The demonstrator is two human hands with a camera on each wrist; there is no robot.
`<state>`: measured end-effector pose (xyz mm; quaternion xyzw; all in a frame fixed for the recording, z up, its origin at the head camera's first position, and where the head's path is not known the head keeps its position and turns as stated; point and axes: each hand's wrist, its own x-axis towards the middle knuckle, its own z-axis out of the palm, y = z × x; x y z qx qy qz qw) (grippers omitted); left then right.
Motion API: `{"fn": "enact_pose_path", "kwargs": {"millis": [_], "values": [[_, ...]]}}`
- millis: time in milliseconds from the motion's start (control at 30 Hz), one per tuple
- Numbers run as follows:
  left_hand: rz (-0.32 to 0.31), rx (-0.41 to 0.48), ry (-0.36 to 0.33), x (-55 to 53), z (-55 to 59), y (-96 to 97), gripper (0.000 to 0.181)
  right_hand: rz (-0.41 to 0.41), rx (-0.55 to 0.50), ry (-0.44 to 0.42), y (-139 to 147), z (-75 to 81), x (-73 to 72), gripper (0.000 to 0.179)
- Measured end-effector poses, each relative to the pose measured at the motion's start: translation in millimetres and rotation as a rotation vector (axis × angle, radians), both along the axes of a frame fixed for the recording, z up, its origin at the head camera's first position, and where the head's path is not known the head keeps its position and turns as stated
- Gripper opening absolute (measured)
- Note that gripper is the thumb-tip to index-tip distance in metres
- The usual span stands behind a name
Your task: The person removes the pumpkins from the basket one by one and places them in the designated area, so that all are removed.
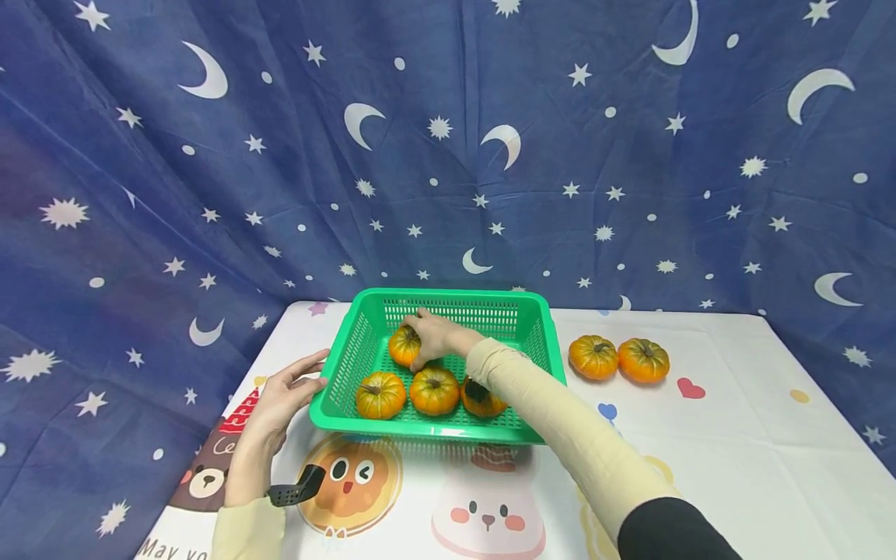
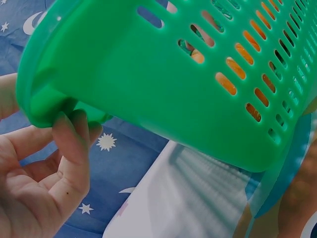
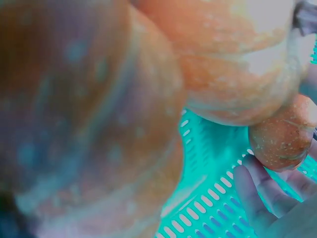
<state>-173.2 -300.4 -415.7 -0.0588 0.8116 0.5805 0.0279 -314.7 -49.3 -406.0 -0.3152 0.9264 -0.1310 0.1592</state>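
A green plastic basket with slotted walls stands on the table. My left hand is at its left side; in the left wrist view the fingers curl at the rim and hold it. Inside the basket, my right hand grips a small orange pumpkin near the back left. Closer to the front wall sit a pumpkin on the left, another in the middle and a third, partly covered by my right forearm. Blurred pumpkins fill much of the right wrist view, beyond them the held pumpkin.
Right of the basket, two more pumpkins sit side by side on the white cartoon-print tablecloth. Behind the table hangs a dark blue curtain with moons and stars.
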Motion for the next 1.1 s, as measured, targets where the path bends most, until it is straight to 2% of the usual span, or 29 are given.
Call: {"fn": "enact_pose_path", "kwargs": {"millis": [333, 500, 867, 1100], "values": [[-0.008, 0.016, 0.001, -2.1, -0.2, 4.1, 0.053, 0.0, -0.104, 0.01, 17.7, 18.9, 2.4, 0.082], [0.001, 0.009, -0.003, -2.4, 0.0, 4.6, 0.054, -0.008, -0.108, 0.034, 27.5, 29.5, 4.6, 0.085], [0.002, 0.014, -0.006, -0.1, 0.9, 2.7, 0.054, -0.01, -0.164, 0.063, 45.9, 51.0, 18.0, 0.083], [0.022, 0.005, -0.016, 0.7, 2.3, 1.7, 0.053, 0.027, -0.18, 0.109, 54.6, 64.5, 29.7, 0.084]]}}
